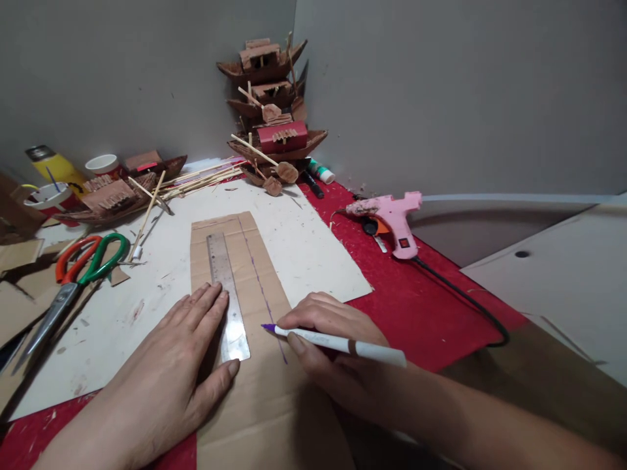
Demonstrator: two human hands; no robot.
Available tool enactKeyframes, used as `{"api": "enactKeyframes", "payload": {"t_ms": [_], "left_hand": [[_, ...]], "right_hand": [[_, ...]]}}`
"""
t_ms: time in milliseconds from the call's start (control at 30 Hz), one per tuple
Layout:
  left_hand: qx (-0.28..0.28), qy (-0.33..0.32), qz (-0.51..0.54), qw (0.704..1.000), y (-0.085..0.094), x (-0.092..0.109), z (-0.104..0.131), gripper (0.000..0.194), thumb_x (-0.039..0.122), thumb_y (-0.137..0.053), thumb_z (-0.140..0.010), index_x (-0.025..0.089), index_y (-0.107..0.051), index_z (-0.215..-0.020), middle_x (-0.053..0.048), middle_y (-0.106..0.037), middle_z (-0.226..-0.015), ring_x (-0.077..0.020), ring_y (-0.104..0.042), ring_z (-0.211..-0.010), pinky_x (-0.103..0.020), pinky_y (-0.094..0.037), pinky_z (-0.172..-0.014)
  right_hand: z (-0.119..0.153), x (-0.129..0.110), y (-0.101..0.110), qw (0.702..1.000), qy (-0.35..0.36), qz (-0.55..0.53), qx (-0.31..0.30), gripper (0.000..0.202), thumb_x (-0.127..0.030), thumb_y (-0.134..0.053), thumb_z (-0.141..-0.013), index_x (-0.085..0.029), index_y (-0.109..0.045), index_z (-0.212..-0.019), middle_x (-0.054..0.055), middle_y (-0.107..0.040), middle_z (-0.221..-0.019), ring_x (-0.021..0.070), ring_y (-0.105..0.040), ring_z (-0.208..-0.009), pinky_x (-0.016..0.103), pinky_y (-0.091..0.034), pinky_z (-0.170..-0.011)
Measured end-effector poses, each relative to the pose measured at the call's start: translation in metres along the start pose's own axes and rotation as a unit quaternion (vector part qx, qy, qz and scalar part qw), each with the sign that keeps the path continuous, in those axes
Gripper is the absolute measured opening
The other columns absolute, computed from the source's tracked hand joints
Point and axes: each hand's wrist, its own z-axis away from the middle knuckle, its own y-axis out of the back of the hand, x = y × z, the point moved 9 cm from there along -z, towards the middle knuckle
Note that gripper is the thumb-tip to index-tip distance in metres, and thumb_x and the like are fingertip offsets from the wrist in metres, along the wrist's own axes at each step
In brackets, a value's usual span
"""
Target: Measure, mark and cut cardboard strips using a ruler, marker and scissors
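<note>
A long piece of brown cardboard lies on the table, with a purple line drawn down its right part and a faint one near its top edge. On it rests a metal ruler, left of the long line. My left hand lies over the ruler's left edge, fingertips and thumb touching it, fingers spread a little. My right hand pinches a white marker between thumb and fingers. The marker's purple tip points left, above the cardboard between ruler and line; whether it touches is unclear.
Scissors with orange and green handles lie at the left beside cardboard scraps. A pink glue gun with a black cord is at the right. Model boats, thin sticks, cups and a yellow bottle stand behind.
</note>
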Motion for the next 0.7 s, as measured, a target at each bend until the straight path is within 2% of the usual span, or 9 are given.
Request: {"api": "enactKeyframes", "payload": {"t_ms": [167,300,400,500,600,700], "left_hand": [[-0.001,-0.026,-0.002,1.000,0.009,0.008,0.005,0.074,0.053,-0.048,-0.089,0.016,-0.029,-0.150,-0.013,-0.032,-0.154,-0.0317,-0.035,-0.139,-0.050,-0.041,-0.108],[0.010,-0.039,0.019,0.999,0.014,0.008,0.005,0.062,0.050,-0.051,-0.089,0.025,-0.040,-0.145,-0.007,-0.036,-0.154,-0.0299,-0.033,-0.140,-0.049,-0.037,-0.111],[0.035,0.004,0.040,0.999,0.010,-0.008,-0.004,0.057,0.043,-0.045,-0.094,0.022,-0.037,-0.146,-0.010,-0.033,-0.155,-0.0280,-0.031,-0.142,-0.049,-0.035,-0.112],[0.014,0.030,0.053,0.998,-0.005,-0.021,-0.013,0.058,0.039,-0.038,-0.097,0.019,-0.027,-0.150,-0.012,-0.027,-0.158,-0.0269,-0.023,-0.145,-0.051,-0.030,-0.114],[-0.004,0.029,0.050,0.998,-0.012,-0.023,-0.018,0.058,0.039,-0.037,-0.098,0.018,-0.025,-0.151,-0.013,-0.027,-0.158,-0.0274,-0.020,-0.146,-0.051,-0.027,-0.115],[0.006,0.027,0.024,0.999,-0.005,-0.017,-0.015,0.058,0.041,-0.041,-0.096,0.016,-0.033,-0.148,-0.014,-0.030,-0.156,-0.0285,-0.021,-0.145,-0.051,-0.030,-0.114]], "right_hand": [[0.001,0.002,0.002,1.000,-0.003,-0.001,0.017,0.015,-0.010,-0.050,-0.087,-0.015,-0.062,-0.095,0.005,-0.068,-0.079,0.0158,-0.063,-0.073,0.031,-0.050,-0.071],[0.002,0.002,0.007,0.999,-0.009,-0.002,0.036,0.016,-0.010,-0.049,-0.089,-0.017,-0.063,-0.095,0.005,-0.069,-0.081,0.0153,-0.064,-0.075,0.031,-0.051,-0.073],[0.003,0.003,0.013,0.998,-0.010,-0.012,0.062,0.015,-0.012,-0.049,-0.088,-0.017,-0.062,-0.094,0.004,-0.069,-0.079,0.0155,-0.063,-0.073,0.032,-0.051,-0.072],[0.003,0.003,0.016,0.997,-0.004,-0.015,0.080,0.014,-0.012,-0.050,-0.088,-0.017,-0.062,-0.093,0.004,-0.068,-0.077,0.0153,-0.062,-0.071,0.032,-0.050,-0.071],[0.003,0.002,0.017,0.995,0.016,-0.016,0.098,0.014,-0.009,-0.051,-0.086,-0.016,-0.061,-0.092,0.005,-0.068,-0.077,0.0150,-0.062,-0.070,0.032,-0.050,-0.071],[0.004,0.002,0.019,0.992,0.030,-0.016,0.118,0.014,-0.008,-0.051,-0.085,-0.016,-0.059,-0.092,0.005,-0.068,-0.076,0.0151,-0.062,-0.069,0.032,-0.050,-0.069]]}}
